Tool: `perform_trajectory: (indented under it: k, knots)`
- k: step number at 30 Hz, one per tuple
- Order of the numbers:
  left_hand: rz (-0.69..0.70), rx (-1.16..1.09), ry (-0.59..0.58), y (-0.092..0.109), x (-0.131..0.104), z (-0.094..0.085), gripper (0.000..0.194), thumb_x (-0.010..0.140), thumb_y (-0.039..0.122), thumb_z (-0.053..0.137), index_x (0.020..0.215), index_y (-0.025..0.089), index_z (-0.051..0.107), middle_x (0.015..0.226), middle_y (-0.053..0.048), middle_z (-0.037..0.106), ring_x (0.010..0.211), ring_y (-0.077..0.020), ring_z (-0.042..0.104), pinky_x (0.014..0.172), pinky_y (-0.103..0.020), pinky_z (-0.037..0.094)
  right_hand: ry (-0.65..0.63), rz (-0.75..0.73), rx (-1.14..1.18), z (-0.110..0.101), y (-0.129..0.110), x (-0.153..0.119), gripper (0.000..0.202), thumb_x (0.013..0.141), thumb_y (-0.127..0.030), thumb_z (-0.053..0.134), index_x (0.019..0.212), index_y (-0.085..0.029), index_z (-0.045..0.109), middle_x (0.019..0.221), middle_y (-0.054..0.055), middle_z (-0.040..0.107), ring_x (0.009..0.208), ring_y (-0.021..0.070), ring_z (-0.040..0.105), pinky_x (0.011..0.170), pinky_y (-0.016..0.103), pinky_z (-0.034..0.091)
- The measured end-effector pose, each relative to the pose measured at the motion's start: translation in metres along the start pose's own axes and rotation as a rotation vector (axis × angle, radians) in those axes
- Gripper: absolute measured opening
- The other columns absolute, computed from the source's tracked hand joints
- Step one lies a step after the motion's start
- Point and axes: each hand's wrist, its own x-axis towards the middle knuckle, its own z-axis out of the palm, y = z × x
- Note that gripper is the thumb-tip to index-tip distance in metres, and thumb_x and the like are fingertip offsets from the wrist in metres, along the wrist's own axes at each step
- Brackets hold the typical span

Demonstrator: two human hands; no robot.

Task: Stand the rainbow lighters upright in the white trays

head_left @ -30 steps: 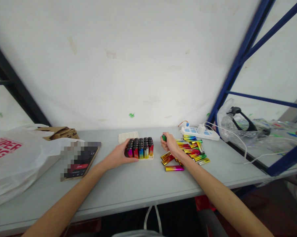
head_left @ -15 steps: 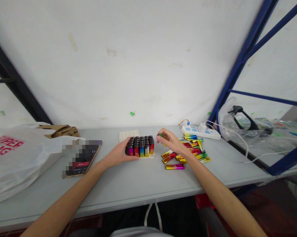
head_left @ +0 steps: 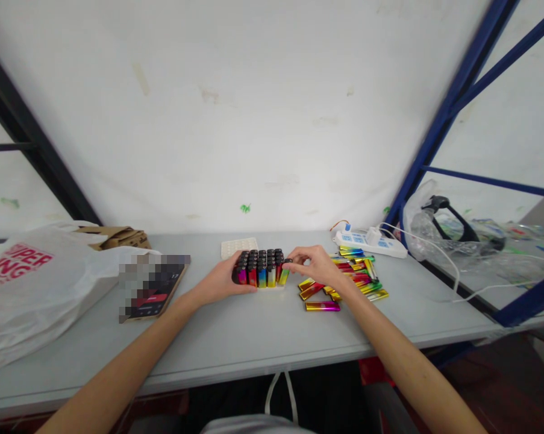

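Rows of shiny coloured lighters [head_left: 262, 274] with black tops stand upright in a white tray [head_left: 272, 289] on the table. My left hand [head_left: 225, 276] wraps round the left side of this block and grips it. At the block's right front, my right hand [head_left: 314, 264] pinches a yellow-green lighter [head_left: 284, 275] by its top; it leans slightly against the others. Just right of that hand lies a loose pile of metallic lighters [head_left: 359, 274], red, gold, green and blue. One gold and purple lighter [head_left: 322, 307] lies apart at the front of the pile.
Behind the block lies another white tray [head_left: 239, 247] with a grid of holes. A white power strip [head_left: 371, 242] with cables sits at the back right. On the left are a phone [head_left: 161, 289], a plastic bag [head_left: 64, 283] and cardboard [head_left: 122, 237]. Blue shelf posts [head_left: 452, 108] rise at right.
My right hand has moved left with the lighter, from beside the block to its right front. My left hand keeps its hold. The view has shifted slightly.
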Motion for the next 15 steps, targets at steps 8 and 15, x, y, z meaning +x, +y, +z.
perform_trajectory:
  k: [8,15]
  knots:
    - [0.010,-0.016,0.001,-0.0020,0.0004,0.0011,0.080,0.068,0.049,0.085,0.134,0.020,0.049,0.128,-0.009,0.068,0.117,-0.0334,0.065,0.100,-0.043,0.053,-0.040,-0.009,-0.003,0.0065,-0.0005,-0.0012,0.036,0.082,-0.053,0.075,0.082,-0.017,0.071,0.065,0.001,0.071,0.059,0.0140,0.062,0.057,0.023,0.046]
    - [0.005,0.001,0.009,-0.0014,-0.0001,0.0005,0.084,0.067,0.048,0.085,0.137,0.020,0.048,0.129,-0.008,0.068,0.117,-0.0333,0.066,0.100,-0.043,0.053,-0.103,-0.079,-0.073,0.0005,-0.0011,0.0003,0.042,0.088,-0.059,0.067,0.087,-0.017,0.072,0.070,0.003,0.073,0.061,0.0148,0.064,0.061,0.023,0.047]
